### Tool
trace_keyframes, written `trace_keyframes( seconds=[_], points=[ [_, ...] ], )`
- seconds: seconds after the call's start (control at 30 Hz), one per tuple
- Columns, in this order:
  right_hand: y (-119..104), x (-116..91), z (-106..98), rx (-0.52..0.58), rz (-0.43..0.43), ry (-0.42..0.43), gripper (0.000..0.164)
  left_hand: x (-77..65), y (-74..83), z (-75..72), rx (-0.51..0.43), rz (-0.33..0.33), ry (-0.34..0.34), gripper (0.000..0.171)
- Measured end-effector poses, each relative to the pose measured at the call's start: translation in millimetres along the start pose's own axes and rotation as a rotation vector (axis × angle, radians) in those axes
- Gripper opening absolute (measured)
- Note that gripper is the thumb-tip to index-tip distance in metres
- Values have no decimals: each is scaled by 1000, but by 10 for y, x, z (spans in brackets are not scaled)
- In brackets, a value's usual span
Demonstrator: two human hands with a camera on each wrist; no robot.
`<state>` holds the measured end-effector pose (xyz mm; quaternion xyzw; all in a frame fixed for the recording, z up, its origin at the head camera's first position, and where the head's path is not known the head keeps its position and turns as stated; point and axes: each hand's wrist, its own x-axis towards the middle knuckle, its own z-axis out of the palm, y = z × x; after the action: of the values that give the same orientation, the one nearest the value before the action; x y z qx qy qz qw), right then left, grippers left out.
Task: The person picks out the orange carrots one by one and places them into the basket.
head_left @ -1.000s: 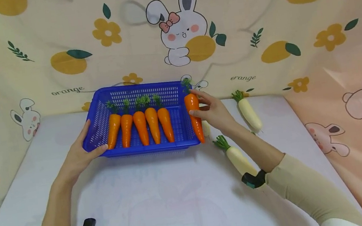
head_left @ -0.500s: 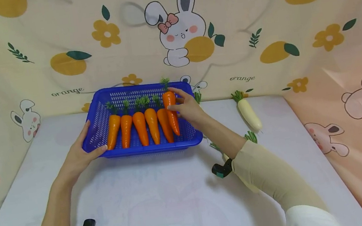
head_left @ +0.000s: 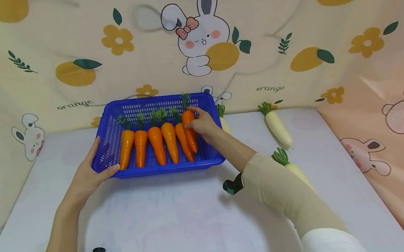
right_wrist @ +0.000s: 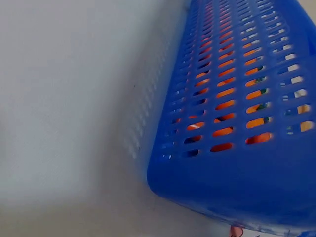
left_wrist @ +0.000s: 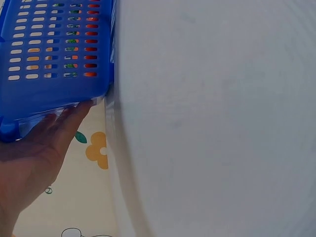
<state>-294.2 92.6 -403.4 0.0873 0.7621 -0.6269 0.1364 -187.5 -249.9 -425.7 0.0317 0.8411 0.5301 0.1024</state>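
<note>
A blue plastic basket [head_left: 169, 167] with slotted walls sits on the white table, holding a row of orange carrots [head_left: 156, 144] with green tops. My left hand [head_left: 87, 173] grips its left end, thumb over the front rim; in the left wrist view, the fingers of my left hand [left_wrist: 42, 158] lie against the basket wall [left_wrist: 54, 94]. Inside the basket, my right hand [head_left: 205, 124] pinches the rightmost carrot [head_left: 190, 138] near its top. That carrot partly overlaps its neighbour. From the right wrist view, basket wall [right_wrist: 227, 180] fills the right side and my right hand cannot be made out.
To the right lie white radishes: one at the back [head_left: 279, 129], one partly under my right sleeve [head_left: 298, 170], and one mostly hidden behind the basket's right end [head_left: 224, 123]. A printed cloth backdrop [head_left: 163, 71] stands behind the table [head_left: 155, 231].
My right hand has carried the carrot leftward from over the basket's right rim, then lowered it in beside the other carrots. My left hand has stayed on the basket.
</note>
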Motion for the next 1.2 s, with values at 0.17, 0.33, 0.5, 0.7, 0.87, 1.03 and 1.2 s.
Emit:
trace_keyframes(
  seconds=[0.17,0.33,0.5,0.7,0.87,1.03,1.2],
  points=[
    [7,26,2,-64,26,22,69,35,-6,-4,-9,6,-1,100],
    [3,20,3,-8,19,1,73,68,-19,-15,-5,14,-3,100],
    [-15,-50,-25,20,-27,-7,74,77,-25,-36,52,37,-11,99],
    [-150,-241,-227,-76,-150,-32,65,49,-66,-104,153,95,18,99],
    [-187,-455,-587,-268,-302,-40,59,-45,-163,-218,201,126,42,103],
    [-3,-622,-994,-533,-468,-33,62,-123,-292,-326,331,154,56,110],
    [249,-738,-1363,-744,-543,-7,69,-166,-351,-399,471,144,74,117]
  ],
)
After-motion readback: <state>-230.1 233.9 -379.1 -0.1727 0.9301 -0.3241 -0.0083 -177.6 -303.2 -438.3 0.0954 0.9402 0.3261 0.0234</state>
